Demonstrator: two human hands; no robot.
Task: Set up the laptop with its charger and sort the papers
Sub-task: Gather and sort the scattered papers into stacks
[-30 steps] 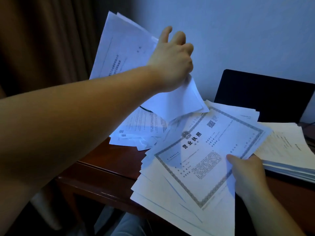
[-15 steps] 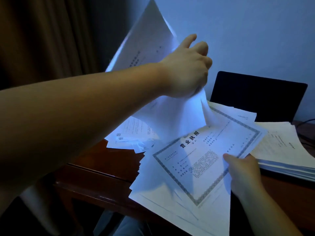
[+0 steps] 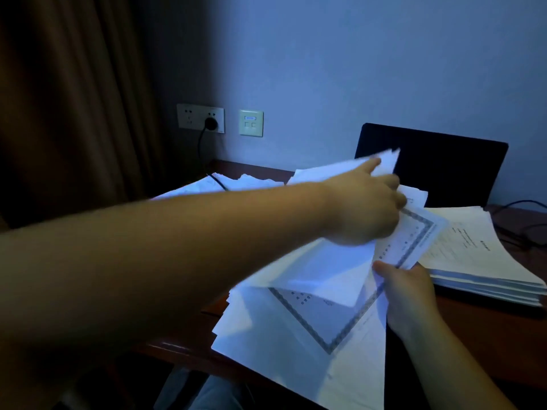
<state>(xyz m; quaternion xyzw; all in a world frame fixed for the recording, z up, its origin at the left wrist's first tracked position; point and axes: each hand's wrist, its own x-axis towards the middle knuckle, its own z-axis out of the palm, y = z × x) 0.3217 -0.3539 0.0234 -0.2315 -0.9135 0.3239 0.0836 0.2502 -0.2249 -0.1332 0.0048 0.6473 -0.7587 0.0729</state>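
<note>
On the dark wooden desk (image 3: 183, 347) a fanned bundle of papers (image 3: 299, 344) is lying partly over the front edge, with a bordered certificate (image 3: 331, 321) on top. The left hand (image 3: 365, 208) is reaching across from the left, its fingers curling around a blurred white sheet (image 3: 325, 270) that is drooping over the certificate. The right hand (image 3: 405, 291) is gripping the bundle at its right edge, thumb pressing on the certificate's border. Just to the right a neat stack of papers (image 3: 485, 261) is resting on the desk. Behind both piles the laptop (image 3: 438, 170) is standing open, its screen dark. More loose sheets (image 3: 207, 184) are lying at the back left, and a black cable (image 3: 204, 155) is running over them up to a plug (image 3: 211, 123) sitting in the wall socket (image 3: 201, 117).
</note>
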